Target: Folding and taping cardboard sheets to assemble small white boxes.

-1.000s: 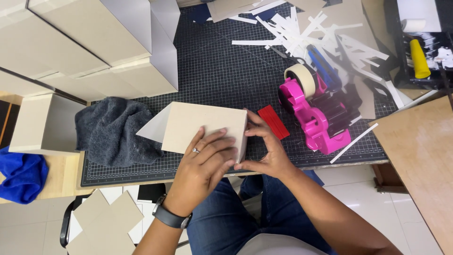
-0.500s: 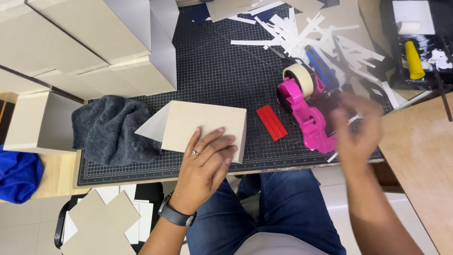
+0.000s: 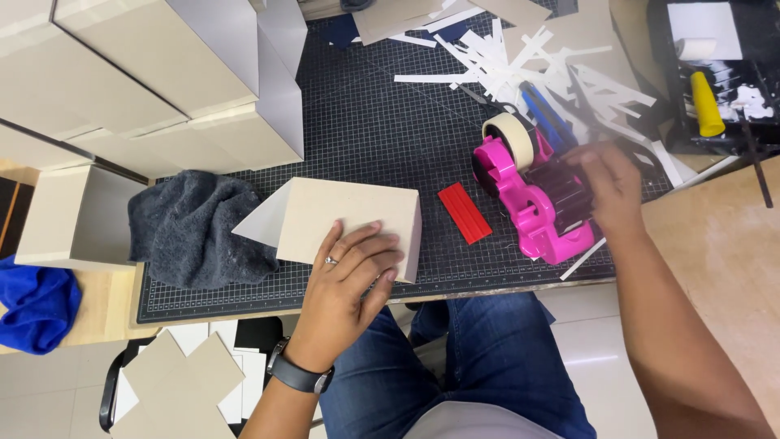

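Looking down from my head, my left hand (image 3: pixel 351 276) lies flat and open, palm down, fingers spread, on the top face of a folded beige cardboard box (image 3: pixel 349 219). I press on it rather than grasp it. The box sits on the dark gridded cutting mat (image 3: pixel 382 122), its near corner under my fingertips, and a pale triangular flap juts out from its far-left side. A black watch (image 3: pixel 297 375) sits on that wrist.

Left of that hand, beyond the flap, a crumpled dark grey cloth (image 3: pixel 195 228) lies on the mat. Right of the box, just beside my fingertips, a small flat red ribbed piece (image 3: pixel 465 213) lies on the mat, apart from the box.

My right hand (image 3: pixel 609 183) is well out to the right, fingers curled at the black part of a bright pink plastic tape dispenser (image 3: pixel 528 199). The fingers touch it, but I cannot tell whether they pinch tape or only rest there. A roll of cream masking tape (image 3: pixel 510 132) sits on the dispenser, left of and beyond this hand.

Beyond my right hand lies a heap of white paper strips (image 3: pixel 520 57), and farther right a yellow cone-shaped piece (image 3: pixel 704 104). Beyond my left hand stand stacked beige cardboard boxes (image 3: pixel 154 73).
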